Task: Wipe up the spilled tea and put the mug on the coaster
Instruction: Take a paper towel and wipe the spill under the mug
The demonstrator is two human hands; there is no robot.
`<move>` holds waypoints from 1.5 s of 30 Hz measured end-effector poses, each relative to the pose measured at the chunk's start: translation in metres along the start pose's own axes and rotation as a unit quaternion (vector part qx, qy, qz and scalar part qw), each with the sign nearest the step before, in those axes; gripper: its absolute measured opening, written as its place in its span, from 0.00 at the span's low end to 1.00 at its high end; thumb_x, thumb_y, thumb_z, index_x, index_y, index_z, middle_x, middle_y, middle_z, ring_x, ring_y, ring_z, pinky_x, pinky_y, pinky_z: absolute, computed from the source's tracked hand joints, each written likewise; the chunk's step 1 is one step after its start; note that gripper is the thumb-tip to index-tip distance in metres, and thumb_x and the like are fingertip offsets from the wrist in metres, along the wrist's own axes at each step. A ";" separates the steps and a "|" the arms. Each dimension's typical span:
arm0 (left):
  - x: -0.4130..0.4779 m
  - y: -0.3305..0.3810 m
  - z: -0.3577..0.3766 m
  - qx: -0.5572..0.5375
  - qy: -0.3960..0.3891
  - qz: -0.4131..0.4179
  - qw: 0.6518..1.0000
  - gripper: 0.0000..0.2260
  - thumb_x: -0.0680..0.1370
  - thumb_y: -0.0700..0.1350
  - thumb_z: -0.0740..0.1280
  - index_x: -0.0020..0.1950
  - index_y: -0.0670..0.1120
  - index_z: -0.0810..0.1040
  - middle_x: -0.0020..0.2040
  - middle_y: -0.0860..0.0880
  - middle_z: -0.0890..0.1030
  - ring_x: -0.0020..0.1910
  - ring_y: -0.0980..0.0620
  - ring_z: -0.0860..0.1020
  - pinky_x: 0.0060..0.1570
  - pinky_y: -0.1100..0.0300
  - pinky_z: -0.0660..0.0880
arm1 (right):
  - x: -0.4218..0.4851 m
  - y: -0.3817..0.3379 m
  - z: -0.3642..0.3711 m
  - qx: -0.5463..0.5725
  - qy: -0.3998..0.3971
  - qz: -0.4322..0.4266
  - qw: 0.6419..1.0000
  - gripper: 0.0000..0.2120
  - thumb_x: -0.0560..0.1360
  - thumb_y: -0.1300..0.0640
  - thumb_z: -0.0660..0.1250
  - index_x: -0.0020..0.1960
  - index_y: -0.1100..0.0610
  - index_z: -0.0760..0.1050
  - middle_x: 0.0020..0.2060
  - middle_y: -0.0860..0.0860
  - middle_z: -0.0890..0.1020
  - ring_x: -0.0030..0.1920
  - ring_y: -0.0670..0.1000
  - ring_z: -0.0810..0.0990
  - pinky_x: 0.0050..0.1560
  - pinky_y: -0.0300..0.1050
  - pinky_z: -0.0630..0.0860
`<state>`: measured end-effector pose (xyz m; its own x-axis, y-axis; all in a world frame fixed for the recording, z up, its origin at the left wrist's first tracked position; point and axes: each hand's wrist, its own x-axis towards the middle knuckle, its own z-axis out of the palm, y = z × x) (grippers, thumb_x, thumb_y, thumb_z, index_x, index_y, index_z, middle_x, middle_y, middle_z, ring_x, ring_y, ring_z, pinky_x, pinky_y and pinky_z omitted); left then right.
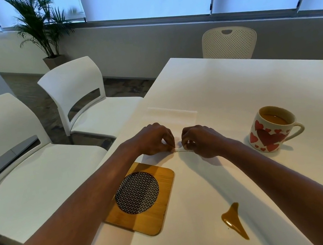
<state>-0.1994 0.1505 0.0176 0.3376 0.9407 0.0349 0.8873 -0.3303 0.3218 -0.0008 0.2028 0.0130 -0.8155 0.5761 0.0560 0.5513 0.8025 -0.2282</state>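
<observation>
A brown puddle of spilled tea (234,221) lies on the white table (224,82) near its front. A wooden coaster (161,207) with a round black woven inset sits left of the puddle. The white mug (272,130) with red hearts, holding tea, stands upright at the right, handle pointing right. A flat clear plastic bag (173,116) with white contents lies beyond the coaster. My left hand (154,138) and my right hand (201,140) both pinch the bag's near edge, fingertips almost touching.
Two white chairs (79,93) stand along the table's left edge, and perforated cream chairs (228,43) at its far side. A potted palm (44,30) is at the back left under blinded windows.
</observation>
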 end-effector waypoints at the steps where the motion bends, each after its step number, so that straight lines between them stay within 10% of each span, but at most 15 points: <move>1: 0.000 0.000 0.000 -0.004 -0.001 -0.001 1.000 0.07 0.73 0.46 0.73 0.50 0.49 0.85 0.54 0.53 0.84 0.50 0.55 0.80 0.51 0.55 0.76 | 0.000 0.000 0.000 0.002 -0.001 0.000 1.000 0.08 0.76 0.61 0.66 0.52 0.54 0.82 0.51 0.47 0.80 0.49 0.52 0.78 0.45 0.49 0.78; 16: 0.001 -0.001 -0.005 -0.012 -0.001 -0.003 1.000 0.07 0.76 0.42 0.69 0.52 0.44 0.83 0.49 0.48 0.85 0.47 0.54 0.81 0.51 0.54 0.79 | 0.004 -0.007 0.013 0.028 0.055 0.022 0.998 0.21 0.72 0.38 0.68 0.58 0.52 0.78 0.55 0.50 0.78 0.54 0.51 0.74 0.44 0.45 0.75; 25: -0.001 0.000 -0.003 0.017 0.149 0.021 0.989 0.05 0.76 0.39 0.68 0.51 0.43 0.81 0.48 0.47 0.82 0.45 0.51 0.79 0.44 0.59 0.77 | 0.019 -0.016 0.006 0.025 0.150 0.034 0.988 0.08 0.78 0.57 0.65 0.53 0.57 0.81 0.51 0.53 0.80 0.53 0.54 0.77 0.45 0.49 0.76; 32: -0.006 -0.016 -0.006 0.062 0.321 -0.074 0.942 0.22 0.74 0.50 0.71 0.66 0.46 0.73 0.64 0.44 0.76 0.63 0.45 0.74 0.63 0.54 0.67 | 0.027 -0.011 -0.010 0.058 0.257 0.052 0.963 0.08 0.78 0.60 0.64 0.45 0.60 0.80 0.43 0.53 0.81 0.41 0.56 0.80 0.37 0.44 0.71; 40: -0.007 -0.023 -0.031 -0.072 0.309 -0.311 0.896 0.37 0.75 0.58 0.67 0.77 0.45 0.54 0.77 0.43 0.59 0.75 0.41 0.59 0.70 0.43 0.60 | 0.020 -0.003 -0.080 0.066 0.440 0.018 0.895 0.09 0.78 0.63 0.62 0.43 0.65 0.77 0.40 0.61 0.82 0.39 0.60 0.79 0.39 0.49 0.74; 45: -0.002 0.004 -0.033 -0.316 0.301 -0.252 0.864 0.31 0.73 0.57 0.70 0.72 0.48 0.62 0.69 0.44 0.71 0.68 0.43 0.71 0.62 0.45 0.70 | -0.002 -0.012 -0.127 0.108 0.480 0.011 0.871 0.07 0.77 0.60 0.64 0.45 0.63 0.80 0.39 0.57 0.84 0.37 0.54 0.78 0.38 0.38 0.66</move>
<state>-0.2073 0.1501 0.0500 -0.4347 0.8854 0.1646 0.4607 0.0615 0.8854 0.0165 0.2117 0.1389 -0.2248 0.5390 0.8118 0.4351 0.8009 -0.4113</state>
